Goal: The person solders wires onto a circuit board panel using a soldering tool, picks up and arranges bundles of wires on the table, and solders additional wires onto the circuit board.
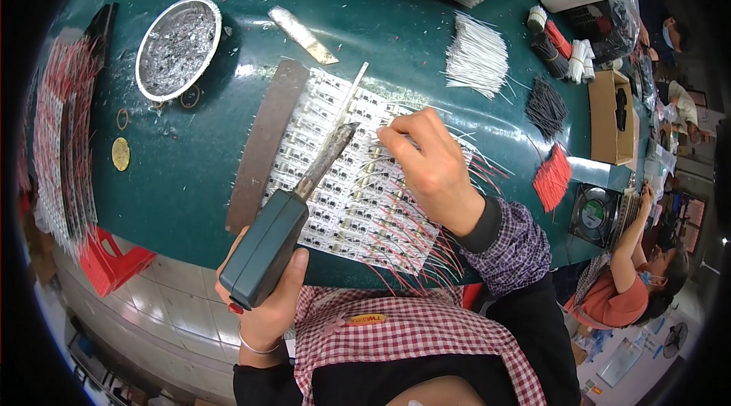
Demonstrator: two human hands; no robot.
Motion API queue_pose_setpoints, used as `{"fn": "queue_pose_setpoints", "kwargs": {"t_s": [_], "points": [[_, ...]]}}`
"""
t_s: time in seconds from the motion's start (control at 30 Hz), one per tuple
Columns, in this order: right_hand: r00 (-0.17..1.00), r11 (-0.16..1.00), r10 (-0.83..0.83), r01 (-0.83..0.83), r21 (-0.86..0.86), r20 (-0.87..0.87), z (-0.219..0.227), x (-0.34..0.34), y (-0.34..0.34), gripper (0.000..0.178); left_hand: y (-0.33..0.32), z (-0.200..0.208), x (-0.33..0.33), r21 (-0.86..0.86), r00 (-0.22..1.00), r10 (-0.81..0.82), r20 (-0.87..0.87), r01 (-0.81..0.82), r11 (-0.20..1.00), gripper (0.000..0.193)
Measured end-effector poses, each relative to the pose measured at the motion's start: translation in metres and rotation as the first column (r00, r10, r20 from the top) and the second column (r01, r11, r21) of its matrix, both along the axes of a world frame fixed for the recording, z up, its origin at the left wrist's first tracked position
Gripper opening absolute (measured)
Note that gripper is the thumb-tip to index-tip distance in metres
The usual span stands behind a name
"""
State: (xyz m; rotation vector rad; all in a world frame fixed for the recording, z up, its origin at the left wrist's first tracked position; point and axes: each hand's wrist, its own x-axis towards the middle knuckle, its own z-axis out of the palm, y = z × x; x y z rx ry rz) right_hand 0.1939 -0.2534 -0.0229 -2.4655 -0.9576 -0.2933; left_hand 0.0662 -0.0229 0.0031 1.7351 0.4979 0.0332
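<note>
My left hand is closed around the dark green handle of a soldering gun. Its scorched metal tip points up and right, over a panel of small white circuit boards. My right hand is pinched close to that tip, thumb and forefinger together above the boards; whatever they hold is too small to make out. Red and white wires stick out from the panel's right part, partly under my right hand. A thin white rod slants over the panel beside the tip. A brown bar lies along the panel's left edge.
A white-rimmed bowl of grey metal scraps stands at the far left, and wired panels are stacked beyond it. White, black and red wire bundles lie right. A cardboard box and a co-worker are farther right.
</note>
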Motion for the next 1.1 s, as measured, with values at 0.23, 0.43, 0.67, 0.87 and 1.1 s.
{"fn": "queue_pose_setpoints", "kwargs": {"t_s": [0.23,0.43,0.67,0.87,1.1], "points": [[1.000,0.992,0.010,-0.009,0.125,-0.005,-0.003,-0.010,0.005,0.040,0.001,0.006,0.001,0.019,0.999,-0.044,0.015,0.044,0.999,0.023],[1.000,0.993,0.014,-0.011,0.114,-0.025,-0.006,-0.010,0.003,0.041,0.002,0.001,0.005,0.101,0.975,-0.159,0.153,0.145,0.984,0.022],[0.999,0.996,0.005,0.000,0.091,-0.048,-0.005,-0.011,0.004,0.042,0.001,-0.001,0.004,0.070,0.979,-0.153,0.134,0.145,0.987,0.019],[0.999,0.998,-0.002,0.005,0.070,-0.043,-0.004,-0.011,0.004,0.044,0.001,-0.001,0.005,0.109,0.973,-0.198,0.121,0.185,0.977,0.017],[0.998,0.998,-0.007,0.011,0.062,-0.060,-0.002,-0.012,0.005,0.044,0.001,-0.002,-0.001,0.107,0.984,-0.150,0.098,0.139,0.984,0.018]]}}
